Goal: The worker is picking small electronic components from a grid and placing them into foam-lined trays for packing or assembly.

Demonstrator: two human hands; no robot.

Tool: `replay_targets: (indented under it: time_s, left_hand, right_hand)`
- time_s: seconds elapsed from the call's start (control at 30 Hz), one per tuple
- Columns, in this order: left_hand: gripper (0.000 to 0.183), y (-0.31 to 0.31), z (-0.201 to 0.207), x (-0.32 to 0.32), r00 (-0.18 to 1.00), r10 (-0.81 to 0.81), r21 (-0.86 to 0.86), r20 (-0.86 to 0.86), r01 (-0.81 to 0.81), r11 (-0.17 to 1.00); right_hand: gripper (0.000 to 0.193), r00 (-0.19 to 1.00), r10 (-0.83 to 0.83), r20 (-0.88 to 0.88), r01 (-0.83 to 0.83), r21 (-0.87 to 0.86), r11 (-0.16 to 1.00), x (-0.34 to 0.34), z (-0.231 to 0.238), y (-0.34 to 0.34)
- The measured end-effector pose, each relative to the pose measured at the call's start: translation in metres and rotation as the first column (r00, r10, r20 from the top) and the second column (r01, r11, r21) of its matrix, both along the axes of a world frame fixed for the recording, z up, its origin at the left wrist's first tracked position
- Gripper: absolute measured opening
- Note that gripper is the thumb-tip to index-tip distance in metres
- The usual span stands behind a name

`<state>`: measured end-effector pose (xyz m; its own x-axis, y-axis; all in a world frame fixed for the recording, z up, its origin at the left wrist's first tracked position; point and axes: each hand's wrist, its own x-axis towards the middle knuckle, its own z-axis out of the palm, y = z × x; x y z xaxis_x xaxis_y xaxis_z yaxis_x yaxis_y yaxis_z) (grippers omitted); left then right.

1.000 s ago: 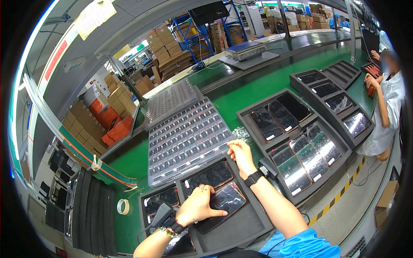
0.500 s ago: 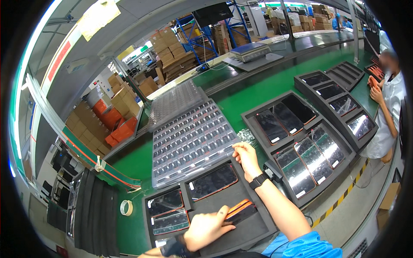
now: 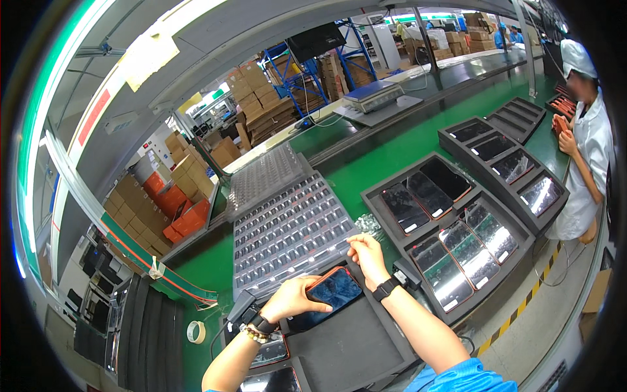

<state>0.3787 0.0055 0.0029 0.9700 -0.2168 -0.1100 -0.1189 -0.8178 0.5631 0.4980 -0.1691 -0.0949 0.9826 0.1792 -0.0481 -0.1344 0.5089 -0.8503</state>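
Observation:
My left hand [image 3: 297,299] grips a smartphone [image 3: 337,289] with an orange frame and dark glossy face, held over the upper part of a black foam tray [image 3: 353,353]. Part of another dark phone shows under it. My right hand [image 3: 369,260] has its fingers curled together at the tray's upper corner, close to the front edge of a clear plastic blister tray [image 3: 294,228] of small dark parts. What those fingers hold, if anything, is too small to make out. More phones [image 3: 271,353] lie in the tray's left slots, partly behind my left wrist.
Foam trays with film-covered phones [image 3: 457,255] stand to the right, others [image 3: 503,157] beyond them. A tape roll [image 3: 195,332] and stacked black trays [image 3: 147,333] are at the left. A scale [image 3: 373,95] sits at the back. A co-worker [image 3: 581,137] stands far right.
My left hand has carried the phone from the tray's lower slot up to its upper part, turning its face upward. My right hand stays near the same corner, fingers still curled.

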Motion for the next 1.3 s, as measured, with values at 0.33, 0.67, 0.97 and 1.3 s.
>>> replay_targets:
  time_s: [0.33,0.67,0.97,1.3]
  left_hand:
    - [0.061,0.009,-0.012,0.012,0.976,-0.202,0.012,-0.076,0.203,0.979]
    - [0.056,-0.006,-0.018,-0.016,0.955,-0.295,0.160,0.000,0.292,0.943]
    - [0.050,-0.024,-0.009,-0.051,0.984,-0.175,0.266,0.041,0.158,0.951]
    - [0.070,-0.007,-0.012,-0.067,0.989,0.003,0.179,0.146,-0.030,0.983]
  right_hand:
    - [0.012,0.999,-0.020,0.030,0.020,0.018,1.000,0.001,0.002,-0.004]
    - [0.014,0.889,0.071,0.452,0.176,-0.480,0.860,-0.002,0.009,-0.002]
    - [0.024,0.488,0.650,0.583,0.433,-0.808,0.400,-0.031,0.029,-0.024]
    - [0.027,0.510,0.696,0.506,0.456,-0.845,0.280,-0.039,0.023,-0.005]
